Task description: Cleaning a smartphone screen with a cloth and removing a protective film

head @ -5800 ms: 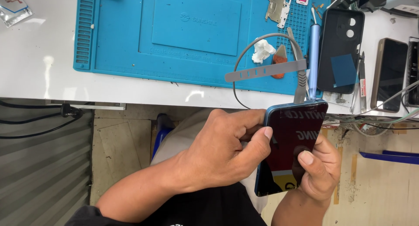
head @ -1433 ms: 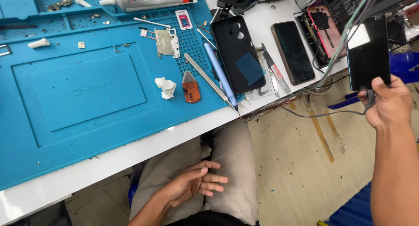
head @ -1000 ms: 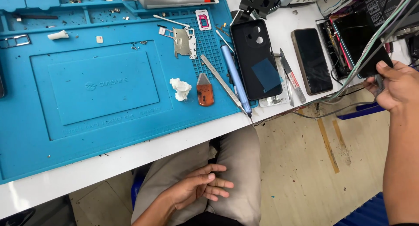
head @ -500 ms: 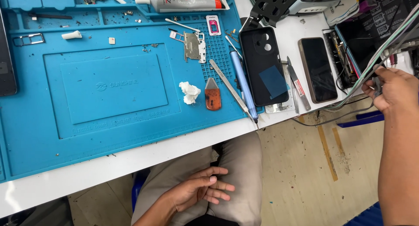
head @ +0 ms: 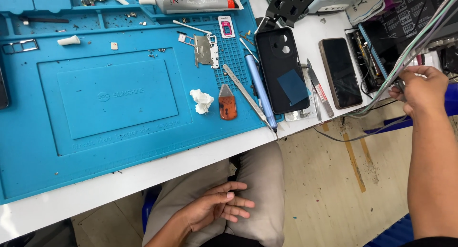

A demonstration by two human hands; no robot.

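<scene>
Here, right hand (head: 420, 87) pinches cables (head: 381, 89) beside tray (head: 369, 49).

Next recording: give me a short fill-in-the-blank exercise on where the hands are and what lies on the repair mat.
1. The left hand rests open on the person's ____.
2. The right hand is reaching into a bundle of ____ at the right end of the bench.
3. The crumpled white wad lies just left of the small ____ scraper on the blue mat.
4. The black back cover lies with a ____ square film on it.

Missing words: lap; cables; orange; blue
</scene>
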